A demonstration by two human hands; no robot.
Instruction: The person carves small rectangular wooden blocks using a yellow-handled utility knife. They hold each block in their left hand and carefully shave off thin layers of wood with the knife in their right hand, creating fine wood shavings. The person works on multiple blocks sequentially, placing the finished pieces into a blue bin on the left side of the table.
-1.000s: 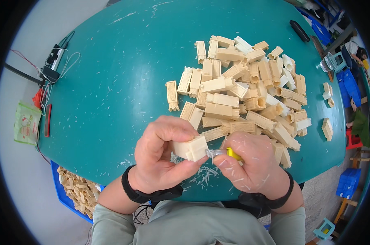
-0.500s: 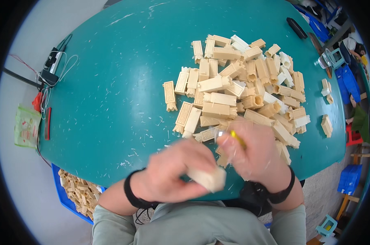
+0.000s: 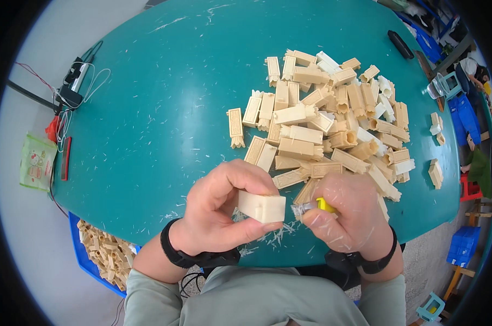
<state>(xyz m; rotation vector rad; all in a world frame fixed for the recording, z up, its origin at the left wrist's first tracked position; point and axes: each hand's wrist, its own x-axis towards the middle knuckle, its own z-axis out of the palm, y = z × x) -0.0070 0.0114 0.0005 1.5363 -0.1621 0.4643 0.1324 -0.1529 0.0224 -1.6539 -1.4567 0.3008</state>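
My left hand (image 3: 218, 209) grips a cream rectangular block (image 3: 262, 206) between thumb and fingers, just above the near edge of the round teal table (image 3: 148, 108). My right hand (image 3: 346, 214) holds a small yellow-handled knife (image 3: 316, 206) whose blade end points at the block's right side. Thin pale shavings (image 3: 273, 236) lie scattered on the table below both hands. A large pile of similar cream blocks (image 3: 327, 125) spreads beyond my right hand.
A blue crate (image 3: 102, 258) with more cream pieces stands on the floor at lower left. Cables and a power strip (image 3: 72, 89) sit at the table's left edge, by a green packet (image 3: 36, 163). A black object (image 3: 400, 44) lies far right. Blue bins and stools stand right.
Both hands dropped toward me with the block half a second ago, then came back up to the table edge. The block is again held beside the knife.
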